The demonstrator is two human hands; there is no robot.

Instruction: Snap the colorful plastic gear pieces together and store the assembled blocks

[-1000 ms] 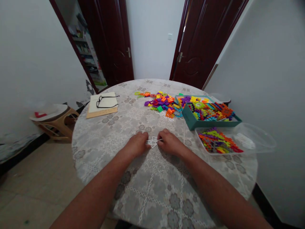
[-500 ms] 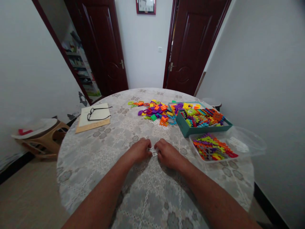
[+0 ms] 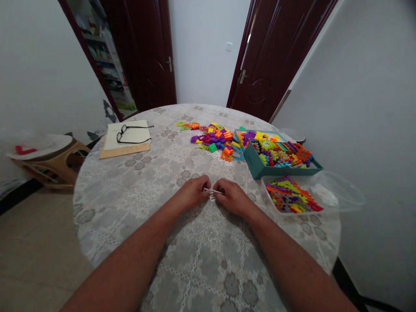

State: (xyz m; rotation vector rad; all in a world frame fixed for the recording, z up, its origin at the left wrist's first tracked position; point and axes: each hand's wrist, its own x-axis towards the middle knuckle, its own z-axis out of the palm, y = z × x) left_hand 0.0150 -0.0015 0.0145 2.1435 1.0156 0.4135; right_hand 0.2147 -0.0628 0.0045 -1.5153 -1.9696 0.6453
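Observation:
Small white lattice-like plastic building pieces (image 3: 212, 191) are pinched between my two hands, just above the middle of the table. My left hand (image 3: 194, 192) grips their left side with thumb and fingertips. On the right side, my right hand (image 3: 232, 197) is closed on them, one thin piece pointing edge-on between its fingers. My fingers hide part of the pieces, so I cannot tell how they join. Beyond my hands lies a loose pile of colourful plastic building pieces (image 3: 216, 139), with a few flat white ones at its near edge.
A green box (image 3: 260, 170) full of colourful pieces stands to the right. Nearer is a clear plastic tub (image 3: 273, 206) with more pieces. Black-framed glasses (image 3: 119, 137) rest on a notebook (image 3: 112, 130) at the left. A patterned cloth covers the round table (image 3: 195, 268).
My view has tipped downward, so the table things sit higher. The white pieces have been turned from a flatter angle to nearly edge-on, still between both hands.

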